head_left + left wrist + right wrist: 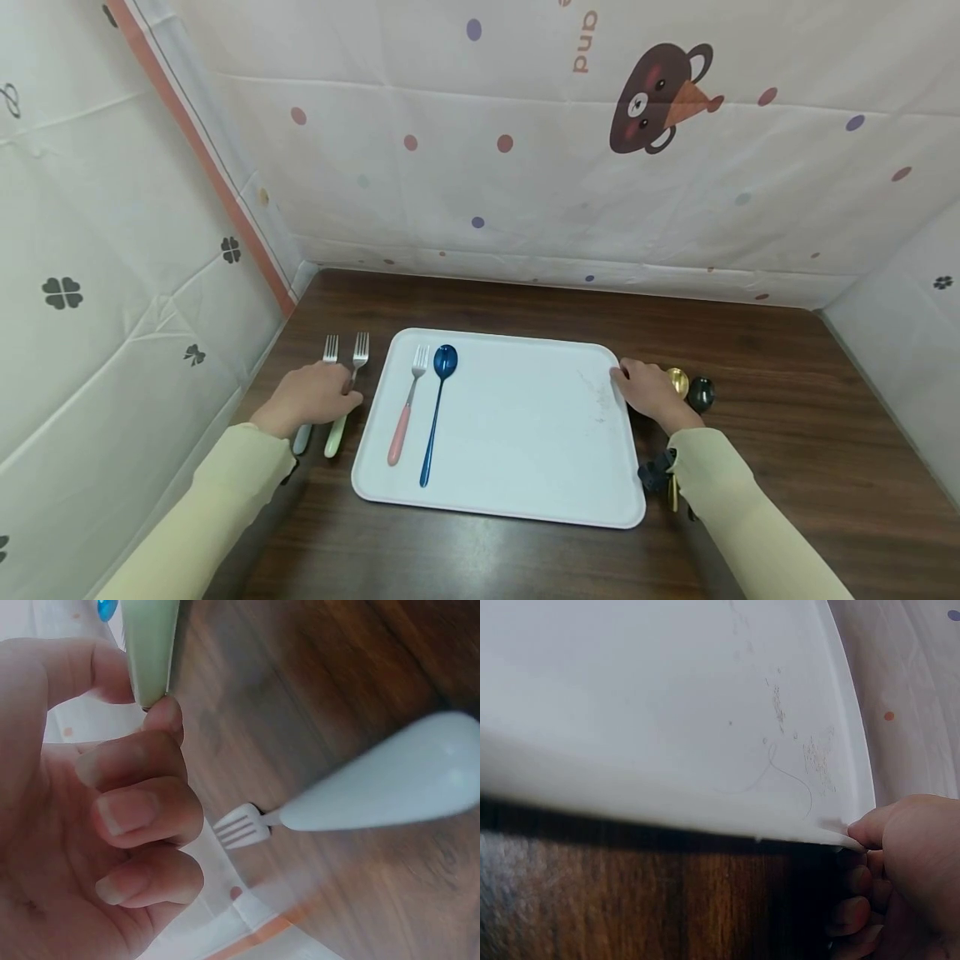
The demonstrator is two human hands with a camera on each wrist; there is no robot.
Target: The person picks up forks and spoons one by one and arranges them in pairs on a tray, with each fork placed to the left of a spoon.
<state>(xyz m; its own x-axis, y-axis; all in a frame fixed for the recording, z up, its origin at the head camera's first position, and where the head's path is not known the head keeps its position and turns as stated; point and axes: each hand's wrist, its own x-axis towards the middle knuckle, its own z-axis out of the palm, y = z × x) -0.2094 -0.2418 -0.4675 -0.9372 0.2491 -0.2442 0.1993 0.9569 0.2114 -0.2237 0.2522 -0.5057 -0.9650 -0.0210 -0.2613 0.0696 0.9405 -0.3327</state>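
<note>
My left hand (311,396) pinches a fork with a light green handle (336,435) between thumb and index finger, near where handle meets neck. The other fingers curl in the left wrist view. Beside it lies a second fork with a pale blue-grey handle (382,776), partly under the hand in the head view. My right hand (651,390) grips the upper right edge of a white tray (540,417), thumb on the rim and fingers curled beneath. On the tray's left side lie a pink-handled fork (400,433) and a long blue spoon (446,361).
Right of the tray, a gold spoon (678,381) and a dark spoon (701,393) lie partly hidden by the right arm. The brown wooden table (465,558) meets patterned cloth walls (450,183) at the back and sides.
</note>
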